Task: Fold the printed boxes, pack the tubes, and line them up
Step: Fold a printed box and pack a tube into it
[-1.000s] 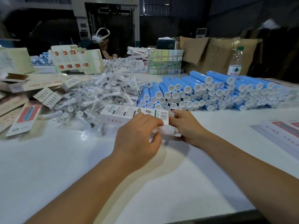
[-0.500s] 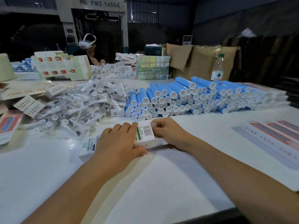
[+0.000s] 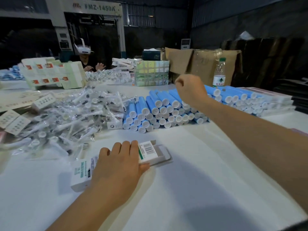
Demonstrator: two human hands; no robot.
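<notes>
- Lying flat on the white table, the printed box points its open end to the right, flaps spread; a barcode shows on its top face.
- The left hand presses down on the box, fingers laid over the top and thumb against the near side edge, so it holds the box in a light clasp.
- The right hand is raised over the stack of blue tubes, fingers curled inward. Whether they pinch a tube cannot be told, since the back of the hand hides the fingertips.
- The blue tubes lie in a layered stack with white caps facing the camera, well behind the box and apart from it.
- Left of the tubes sits a heap of clear-wrapped brush heads, touching the stack's left end.
- Flat printed cartons lie at the far left edge of the table.
- A water bottle stands upright behind the tubes, in front of brown cardboard boxes.
- A second person wearing a white headset sits across the table, hands low, beside upright sheets of unfolded cartons.
</notes>
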